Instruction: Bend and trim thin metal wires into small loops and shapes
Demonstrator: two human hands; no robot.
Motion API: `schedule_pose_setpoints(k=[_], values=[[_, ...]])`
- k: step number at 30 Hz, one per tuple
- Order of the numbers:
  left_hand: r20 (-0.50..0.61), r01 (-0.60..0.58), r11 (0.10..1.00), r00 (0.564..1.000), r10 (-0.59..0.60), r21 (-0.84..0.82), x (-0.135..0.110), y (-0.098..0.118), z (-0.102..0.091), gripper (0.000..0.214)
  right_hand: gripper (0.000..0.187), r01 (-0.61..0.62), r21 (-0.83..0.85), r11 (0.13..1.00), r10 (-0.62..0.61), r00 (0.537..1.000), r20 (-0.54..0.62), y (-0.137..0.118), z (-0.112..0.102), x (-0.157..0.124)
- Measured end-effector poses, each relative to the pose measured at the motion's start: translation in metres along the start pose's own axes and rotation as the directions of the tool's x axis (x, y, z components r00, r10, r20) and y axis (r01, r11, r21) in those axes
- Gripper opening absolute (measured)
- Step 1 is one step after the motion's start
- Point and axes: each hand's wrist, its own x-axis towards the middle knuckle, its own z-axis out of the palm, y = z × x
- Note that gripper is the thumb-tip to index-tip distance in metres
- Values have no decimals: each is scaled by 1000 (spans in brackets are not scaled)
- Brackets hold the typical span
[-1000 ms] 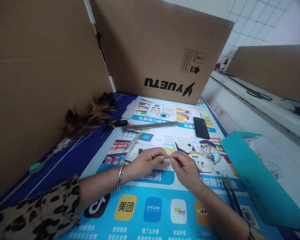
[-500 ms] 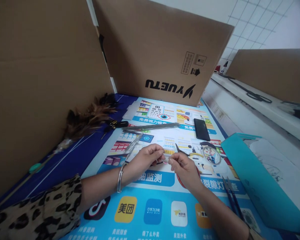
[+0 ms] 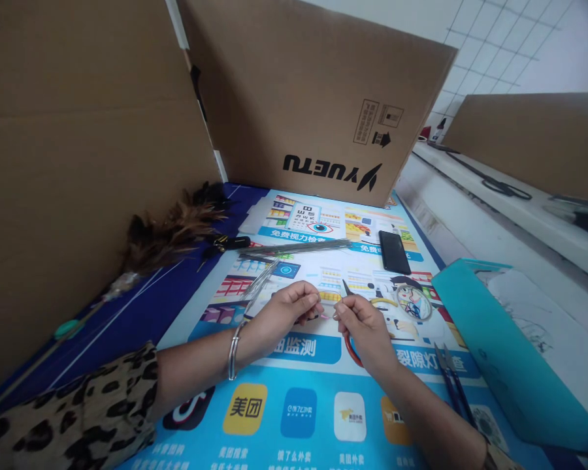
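Over the printed table cover, my left hand [image 3: 301,303] is closed in a pinch, thumb against the fingers. Close to its right, my right hand [image 3: 362,326] pinches too. Something very thin, perhaps wire, seems to run between the fingertips; it is too fine to name. A hand tool [image 3: 351,352] with a dark pointed tip and red handle lies partly hidden beneath my right hand. Right of that is a coil of thin wire [image 3: 430,307]. Thin metal rods or wires [image 3: 298,248] lie in a bundle beyond my hands, with a smaller bunch [image 3: 262,281] nearer my left hand.
A black phone [image 3: 394,252] lies at the far right. Two slim pointed tools [image 3: 455,385] rest by my right forearm, beside a teal box [image 3: 509,352]. Brown feathers [image 3: 176,225] and a black-handled tool [image 3: 232,243] are at left. Cardboard panels [image 3: 323,98] stand behind.
My right hand has shifted slightly right, widening the gap between the two hands' fingertips. My left hand keeps about the same place and pinch.
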Motion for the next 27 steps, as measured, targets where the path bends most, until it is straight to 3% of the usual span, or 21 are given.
schedule_pose_setpoints(k=[4,15,22,27], values=[[-3,22,999,1000,-22,-29,0,1,0,22,19,-14,17,1000,14,1000,10,0,-1,0],[142,124,985,984,-106,-123,2,5,-5,24,17,1,-89,996,-1,1000,10,-1,-1,2],[201,149,983,972,-125,-109,1,7,-4,25,20,-150,222,963,124,984,127,-2,-2,1],[226,180,979,962,-154,-100,1,6,-4,24,21,-163,257,953,127,981,149,-1,-1,1]])
